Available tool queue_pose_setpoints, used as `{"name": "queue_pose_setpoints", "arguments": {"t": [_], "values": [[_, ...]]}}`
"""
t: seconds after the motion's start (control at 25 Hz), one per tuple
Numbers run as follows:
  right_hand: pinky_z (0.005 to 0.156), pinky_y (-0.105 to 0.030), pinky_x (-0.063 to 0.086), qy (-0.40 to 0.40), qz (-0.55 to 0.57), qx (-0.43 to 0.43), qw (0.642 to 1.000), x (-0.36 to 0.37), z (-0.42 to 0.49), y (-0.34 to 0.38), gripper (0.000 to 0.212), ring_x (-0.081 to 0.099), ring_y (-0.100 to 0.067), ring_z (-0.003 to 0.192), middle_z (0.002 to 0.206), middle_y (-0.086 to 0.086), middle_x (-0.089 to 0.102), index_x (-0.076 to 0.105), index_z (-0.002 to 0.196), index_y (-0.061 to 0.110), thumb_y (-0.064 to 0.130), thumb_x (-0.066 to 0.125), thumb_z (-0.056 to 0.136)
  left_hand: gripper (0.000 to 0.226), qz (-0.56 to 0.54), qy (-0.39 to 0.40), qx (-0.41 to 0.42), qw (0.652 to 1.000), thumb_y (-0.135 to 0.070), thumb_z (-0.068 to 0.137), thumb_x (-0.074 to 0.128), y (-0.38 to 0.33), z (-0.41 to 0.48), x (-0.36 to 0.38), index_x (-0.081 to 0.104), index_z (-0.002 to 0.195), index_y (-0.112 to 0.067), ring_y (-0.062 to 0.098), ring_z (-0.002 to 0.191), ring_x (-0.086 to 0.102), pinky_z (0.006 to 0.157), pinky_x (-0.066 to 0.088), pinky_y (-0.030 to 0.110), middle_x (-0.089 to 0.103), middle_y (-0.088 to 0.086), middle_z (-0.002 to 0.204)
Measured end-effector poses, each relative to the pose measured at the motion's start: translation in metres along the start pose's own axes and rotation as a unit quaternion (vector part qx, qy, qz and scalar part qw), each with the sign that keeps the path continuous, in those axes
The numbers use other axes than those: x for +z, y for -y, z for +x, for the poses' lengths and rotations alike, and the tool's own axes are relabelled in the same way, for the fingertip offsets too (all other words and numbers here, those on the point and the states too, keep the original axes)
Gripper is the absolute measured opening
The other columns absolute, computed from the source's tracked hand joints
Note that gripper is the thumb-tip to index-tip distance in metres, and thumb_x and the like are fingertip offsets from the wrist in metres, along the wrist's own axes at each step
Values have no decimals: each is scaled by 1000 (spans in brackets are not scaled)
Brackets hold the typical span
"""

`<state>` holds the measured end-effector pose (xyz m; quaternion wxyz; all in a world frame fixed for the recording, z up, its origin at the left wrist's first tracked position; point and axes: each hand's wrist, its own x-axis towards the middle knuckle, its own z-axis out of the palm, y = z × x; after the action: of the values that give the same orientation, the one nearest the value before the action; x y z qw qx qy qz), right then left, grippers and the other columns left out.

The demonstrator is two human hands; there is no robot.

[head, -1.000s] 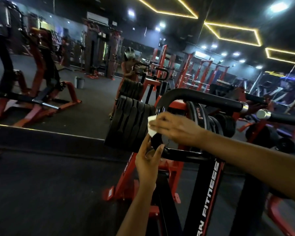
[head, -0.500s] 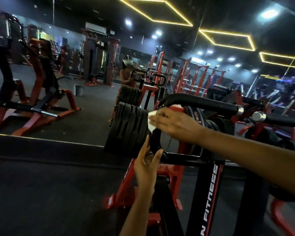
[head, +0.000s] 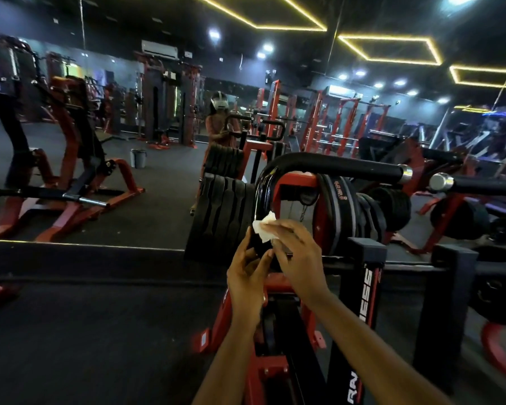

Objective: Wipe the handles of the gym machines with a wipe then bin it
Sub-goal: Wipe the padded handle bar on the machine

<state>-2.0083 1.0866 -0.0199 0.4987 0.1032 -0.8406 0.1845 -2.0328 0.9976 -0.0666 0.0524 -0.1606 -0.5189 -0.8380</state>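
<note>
My right hand (head: 297, 254) pinching the white wipe (head: 264, 230) against the bend of the black handle (head: 333, 166), my left hand (head: 246, 277) gripping that handle just below, weight plates (head: 221, 217) stacked right behind

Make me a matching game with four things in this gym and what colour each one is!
Things
1. wipe
2. handle
3. machine frame
4. ceiling light strips

Colours
A. red
B. yellow
C. white
D. black

Right pairs: 1-C, 2-D, 3-A, 4-B.
</note>
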Motion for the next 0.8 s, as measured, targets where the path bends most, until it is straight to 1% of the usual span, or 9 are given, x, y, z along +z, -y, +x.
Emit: {"name": "queue_pose_setpoints", "arguments": {"t": [0.12, 0.16, 0.24, 0.32, 0.44, 0.56, 0.64, 0.72, 0.8], "values": [[71, -13, 52, -88, 111, 196, 970, 4, 22, 8, 26, 60, 0, 83, 95, 7, 63, 63, 113, 13, 10, 62, 87, 52, 16, 3, 9, 1000, -20, 80, 68, -4, 0, 0, 51, 127, -35, 10, 90, 68, 75, 55, 20, 71, -1, 97], [68, -11, 51, -103, 139, 252, 952, 5, 37, 7, 27, 63, -1, 79, 92, 5, 67, 63, 114, 14, 13, 62, 87, 53, 18, 3, 9, 1000, -20, 80, 68, -5, 0, 0, 51, 127, -37, 12, 92, 68, 77, 55, 22, 70, 2, 99], [71, -8, 50, -97, 222, 331, 912, 7, 62, 7, 29, 65, 0, 82, 97, 3, 71, 64, 114, 12, 14, 63, 85, 50, 12, 3, 4, 1000, -22, 77, 69, -6, -1, 1, 51, 120, -43, 16, 95, 68, 83, 56, 31, 70, 3, 99], [82, -15, 51, -65, 296, 351, 886, 6, 64, 10, 31, 64, 1, 90, 107, 1, 70, 63, 116, 12, 11, 63, 85, 50, 12, 11, 0, 1000, -26, 74, 69, -7, -2, -1, 51, 118, -45, 19, 98, 67, 88, 54, 41, 69, 4, 101], [91, -29, 52, 9, 270, 362, 892, 2, 25, 8, 31, 65, -7, 98, 110, -2, 69, 63, 116, 13, 12, 64, 85, 50, 28, 27, 11, 999, -30, 76, 68, -8, -1, -3, 51, 119, -47, 23, 103, 65, 91, 52, 49, 66, 9, 110], [89, -28, 53, 58, 272, 376, 884, -4, 26, 0, 30, 65, -5, 95, 102, 3, 70, 63, 114, 16, 13, 65, 84, 52, 38, 35, 11, 999, -34, 75, 67, -9, 0, -2, 49, 122, -46, 23, 106, 63, 91, 51, 51, 65, 10, 114], [80, -21, 53, 27, 362, 414, 835, -4, 59, -7, 35, 64, -5, 90, 99, 5, 67, 58, 118, 12, 7, 63, 84, 53, 23, 35, -1, 999, -32, 73, 69, -9, 1, -2, 51, 122, -43, 26, 104, 64, 92, 50, 53, 66, 13, 110], [75, -19, 52, 14, 458, 432, 777, -2, 87, -12, 40, 61, -8, 92, 107, -2, 61, 51, 125, 6, 2, 60, 85, 52, 15, 32, -6, 999, -31, 72, 70, -9, 1, -2, 52, 119, -44, 26, 101, 66, 92, 50, 54, 67, 14, 106], [72, -17, 51, 39, 480, 432, 763, 3, 86, -16, 41, 59, -8, 90, 110, -4, 58, 49, 128, 3, 2, 57, 87, 51, 18, 36, -5, 999, -32, 72, 70, -9, 1, -2, 52, 117, -46, 23, 100, 67, 92, 51, 52, 68, 11, 104]]}}
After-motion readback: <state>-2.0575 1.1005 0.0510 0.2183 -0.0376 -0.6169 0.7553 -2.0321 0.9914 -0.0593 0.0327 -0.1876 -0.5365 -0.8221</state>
